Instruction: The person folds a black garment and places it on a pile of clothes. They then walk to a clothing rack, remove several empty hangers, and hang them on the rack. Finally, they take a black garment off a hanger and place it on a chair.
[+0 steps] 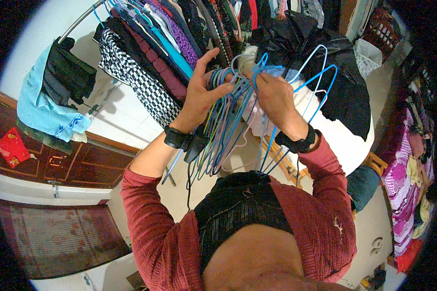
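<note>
A thick bundle of clothes hangers (222,127), blue, green and pinkish, hangs in front of my chest. My left hand (204,91) holds it near the hooks, with the thumb against the hooks and the index finger raised. My right hand (275,96) grips blue hangers by their hooks, close beside the bundle. From that hand, a blue hanger (320,76) and a white hanger (324,58) stick out to the right. Both wrists wear black straps. How many hangers each hand bears cannot be told.
Hung garments (167,40) crowd a metal rail (81,20) ahead. A light blue towel (36,98) hangs at the left. Black clothing (346,83) lies on a white surface (344,145) at the right. More fabric (400,203) is piled at the far right.
</note>
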Demonstrator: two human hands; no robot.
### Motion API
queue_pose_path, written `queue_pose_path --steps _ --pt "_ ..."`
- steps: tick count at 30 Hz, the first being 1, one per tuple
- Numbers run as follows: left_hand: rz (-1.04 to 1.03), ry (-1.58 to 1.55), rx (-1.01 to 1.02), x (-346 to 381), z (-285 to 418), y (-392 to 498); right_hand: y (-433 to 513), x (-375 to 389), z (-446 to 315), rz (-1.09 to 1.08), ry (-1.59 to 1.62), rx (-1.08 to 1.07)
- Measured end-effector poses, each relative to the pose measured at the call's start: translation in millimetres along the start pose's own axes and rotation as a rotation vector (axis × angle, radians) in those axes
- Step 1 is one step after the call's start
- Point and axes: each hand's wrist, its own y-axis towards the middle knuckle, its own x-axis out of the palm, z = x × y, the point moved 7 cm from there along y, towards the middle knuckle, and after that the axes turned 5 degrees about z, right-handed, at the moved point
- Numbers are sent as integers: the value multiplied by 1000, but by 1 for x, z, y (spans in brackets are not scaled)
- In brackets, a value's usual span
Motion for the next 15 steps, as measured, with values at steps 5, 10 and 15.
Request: queue_pose_path --steps 5,10,15 --pt "24 -60 9 2 -2 2 -8 1 4 -114 25 62" --pt "6 -43 47 10 0 5 -14 4 14 -162 61 129" --pt "8 -142 42 7 5 17 -20 7 27 -142 134 222"
